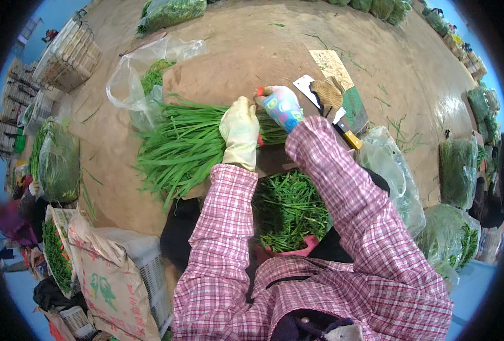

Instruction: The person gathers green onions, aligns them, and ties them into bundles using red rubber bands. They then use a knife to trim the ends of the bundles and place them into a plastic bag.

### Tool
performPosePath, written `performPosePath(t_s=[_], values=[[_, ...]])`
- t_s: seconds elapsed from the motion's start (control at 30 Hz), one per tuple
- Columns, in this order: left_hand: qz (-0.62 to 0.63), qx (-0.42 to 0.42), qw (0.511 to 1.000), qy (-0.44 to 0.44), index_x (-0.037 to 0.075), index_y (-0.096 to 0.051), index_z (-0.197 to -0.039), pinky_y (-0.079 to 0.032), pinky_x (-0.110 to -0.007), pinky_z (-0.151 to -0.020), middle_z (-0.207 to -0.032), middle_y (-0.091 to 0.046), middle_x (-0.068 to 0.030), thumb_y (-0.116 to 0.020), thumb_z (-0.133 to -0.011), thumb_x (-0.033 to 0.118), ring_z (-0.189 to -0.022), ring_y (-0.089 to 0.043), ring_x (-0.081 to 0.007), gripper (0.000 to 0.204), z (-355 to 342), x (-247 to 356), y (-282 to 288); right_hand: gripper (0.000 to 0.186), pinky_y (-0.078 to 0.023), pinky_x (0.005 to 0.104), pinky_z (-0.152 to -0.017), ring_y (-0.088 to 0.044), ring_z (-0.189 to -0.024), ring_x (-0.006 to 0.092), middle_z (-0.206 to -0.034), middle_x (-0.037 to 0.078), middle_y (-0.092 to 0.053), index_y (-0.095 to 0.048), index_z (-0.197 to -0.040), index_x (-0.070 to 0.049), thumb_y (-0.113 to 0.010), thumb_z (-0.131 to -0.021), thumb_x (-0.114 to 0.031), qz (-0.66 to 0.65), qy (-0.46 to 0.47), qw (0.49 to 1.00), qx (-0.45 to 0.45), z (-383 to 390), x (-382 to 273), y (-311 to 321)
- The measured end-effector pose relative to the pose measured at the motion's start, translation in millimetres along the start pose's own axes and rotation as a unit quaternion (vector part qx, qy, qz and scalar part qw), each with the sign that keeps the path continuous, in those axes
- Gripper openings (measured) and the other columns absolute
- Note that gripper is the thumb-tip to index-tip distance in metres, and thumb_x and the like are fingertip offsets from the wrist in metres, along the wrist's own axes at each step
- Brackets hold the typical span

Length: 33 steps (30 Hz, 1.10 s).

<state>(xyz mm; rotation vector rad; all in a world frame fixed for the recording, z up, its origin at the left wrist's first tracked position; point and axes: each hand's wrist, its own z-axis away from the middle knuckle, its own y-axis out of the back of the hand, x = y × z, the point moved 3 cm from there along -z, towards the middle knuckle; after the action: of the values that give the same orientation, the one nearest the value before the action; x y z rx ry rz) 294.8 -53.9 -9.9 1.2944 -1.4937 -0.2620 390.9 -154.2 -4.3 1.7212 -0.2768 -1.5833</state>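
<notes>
A thick bundle of garlic chives (178, 142) lies across a brown board, its long leaves fanned to the left. My left hand (239, 128), in a cream glove, is closed over the bundle near its middle. Beside its wrist a short piece of red band (260, 140) shows against the stalks. My right hand (284, 108), in a patterned blue and white glove, is closed just right of the left one, with a red strip (259, 91) pinched at its fingertips. Whether the two red pieces join is hidden. The stalk ends pass under my right forearm.
Right of my hands lie a broad blade (307, 88), a brown wooden block (327, 94) and a yellow-handled knife (352, 140). Below the board, a pink-rimmed tub (303, 247) holds loose greens. Clear plastic bags (128, 85) flank the board. Stacked crates (70, 54) stand far left; another person (22, 210) sits left.
</notes>
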Motion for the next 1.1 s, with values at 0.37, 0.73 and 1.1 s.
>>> performPosePath(t_s=[0.37,0.73,1.1], values=[[0.198,-0.060,0.966,-0.156,0.002,-0.067,-0.102,-0.051,-0.030,-0.081,-0.100,-0.072,-0.0109,-0.062,-0.089,0.002,-0.088,-0.067,-0.0210,0.013,-6,8,37,0.015,-0.044,0.0437,-0.077,-0.058,-0.083,0.0335,-0.082,0.010,-0.063,-0.067,-0.078,-0.009,-0.077,-0.068,-0.013,-0.036,0.364,0.924,0.111,66,4,18],[0.263,-0.306,0.903,0.150,0.000,-0.069,-0.091,-0.051,-0.031,-0.067,-0.081,-0.071,-0.0101,-0.070,-0.085,0.015,-0.071,-0.063,-0.0148,0.016,-33,-21,-20,0.007,-0.045,0.0426,-0.070,-0.061,-0.076,0.0332,-0.074,0.013,-0.063,-0.065,-0.073,-0.010,-0.067,-0.067,-0.013,0.240,0.401,0.871,0.148,74,-11,-10],[0.159,-0.367,0.912,0.092,0.000,-0.065,-0.086,-0.045,-0.029,-0.064,-0.074,-0.062,-0.0009,-0.071,-0.086,0.011,-0.068,-0.052,-0.0108,0.013,-45,-26,-21,0.069,-0.048,0.0404,-0.095,-0.060,-0.114,0.0363,-0.119,0.023,-0.064,-0.053,-0.132,-0.003,-0.074,-0.079,-0.042,0.104,0.139,0.969,-0.176,14,-6,21]])
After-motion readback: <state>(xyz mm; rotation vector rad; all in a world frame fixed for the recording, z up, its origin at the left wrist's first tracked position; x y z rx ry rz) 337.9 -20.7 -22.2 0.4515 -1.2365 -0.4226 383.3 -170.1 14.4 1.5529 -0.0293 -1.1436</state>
